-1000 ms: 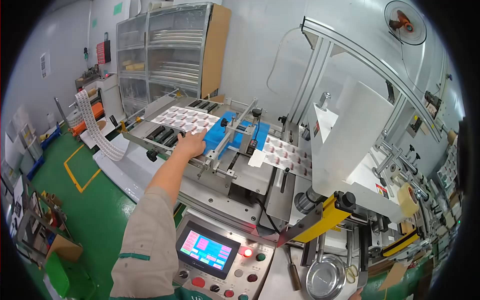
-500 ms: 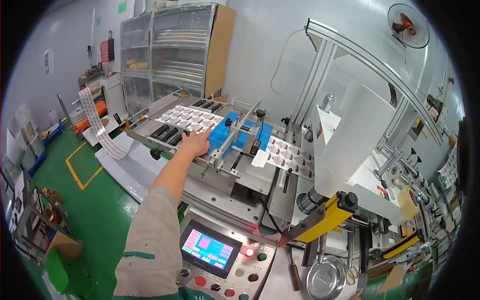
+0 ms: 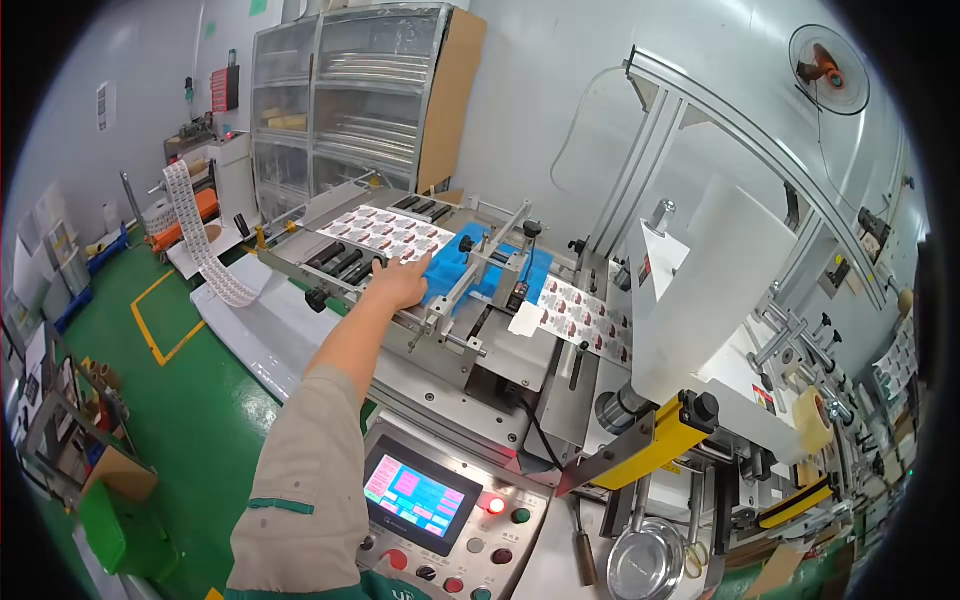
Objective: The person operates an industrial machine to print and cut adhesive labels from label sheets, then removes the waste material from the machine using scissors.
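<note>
My left hand (image 3: 400, 283) reaches over the machine, its fingers stretched out and spread at the near edge of a printed label web (image 3: 385, 228). The fingertips appear to rest on or just above the web; exact contact is hard to tell. Right beside them, a blue sheet (image 3: 447, 272) covers the platen under a metal crossbar with a black knob (image 3: 466, 244). Past the sensor bracket, more printed labels (image 3: 585, 315) continue to the right, with a small white tab (image 3: 526, 319) at their edge. My right hand is out of view.
Below the arm sits a control panel with a lit touchscreen (image 3: 420, 497) and several buttons. A yellow guard bar (image 3: 655, 445) juts out at right, above a metal pan (image 3: 645, 562) and a wooden-handled tool (image 3: 585, 555). A green bin (image 3: 122, 530) stands on the floor at left.
The view has shifted slightly, so the scene sits a little lower and to the right. My left hand stays at the web's edge, fingers still spread.
</note>
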A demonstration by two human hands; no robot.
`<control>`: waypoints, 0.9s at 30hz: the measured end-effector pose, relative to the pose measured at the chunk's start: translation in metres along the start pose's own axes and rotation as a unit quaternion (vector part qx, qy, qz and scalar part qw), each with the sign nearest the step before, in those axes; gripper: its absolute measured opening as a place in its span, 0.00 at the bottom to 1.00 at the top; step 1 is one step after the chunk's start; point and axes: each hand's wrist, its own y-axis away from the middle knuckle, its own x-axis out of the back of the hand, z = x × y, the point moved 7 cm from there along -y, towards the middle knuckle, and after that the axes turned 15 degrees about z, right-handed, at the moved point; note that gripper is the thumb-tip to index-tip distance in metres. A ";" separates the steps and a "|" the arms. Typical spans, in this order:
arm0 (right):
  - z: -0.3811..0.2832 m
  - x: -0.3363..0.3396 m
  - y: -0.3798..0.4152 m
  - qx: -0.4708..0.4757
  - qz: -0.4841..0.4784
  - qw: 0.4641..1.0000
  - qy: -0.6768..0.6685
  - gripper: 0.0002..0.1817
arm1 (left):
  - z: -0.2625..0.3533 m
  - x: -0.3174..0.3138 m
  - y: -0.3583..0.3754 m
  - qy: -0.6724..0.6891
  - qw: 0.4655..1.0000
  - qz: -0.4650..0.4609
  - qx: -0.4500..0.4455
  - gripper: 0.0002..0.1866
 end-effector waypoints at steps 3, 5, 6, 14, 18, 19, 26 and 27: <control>0.003 -0.002 0.000 -0.009 -0.001 1.000 -0.002 0.34 | -0.001 -0.001 -0.002 0.001 1.000 0.010 0.001 0.30; 0.005 -0.004 0.000 -0.014 -0.003 1.000 -0.006 0.35 | -0.001 0.000 0.000 0.010 1.000 0.012 0.004 0.30; 0.006 -0.006 0.000 -0.017 -0.003 1.000 -0.006 0.36 | -0.002 -0.002 -0.001 0.009 1.000 0.010 0.004 0.30; 0.014 -0.018 -0.005 -0.032 -0.001 0.999 -0.018 0.42 | -0.003 -0.005 -0.002 0.011 1.000 0.018 0.008 0.31; 0.021 -0.032 -0.014 -0.039 0.007 0.999 -0.020 0.45 | -0.003 -0.001 0.001 0.015 1.000 0.018 0.008 0.31; 0.022 -0.036 -0.018 -0.044 0.013 0.999 -0.020 0.46 | -0.003 -0.001 0.002 0.016 1.000 0.018 0.007 0.31; -0.016 0.023 0.026 -0.073 -0.014 0.996 -0.058 0.42 | -0.005 -0.006 -0.001 0.010 1.000 0.018 0.004 0.31; -0.016 0.020 0.024 -0.066 -0.009 0.996 -0.059 0.41 | -0.004 -0.007 -0.002 0.010 1.000 0.009 0.005 0.31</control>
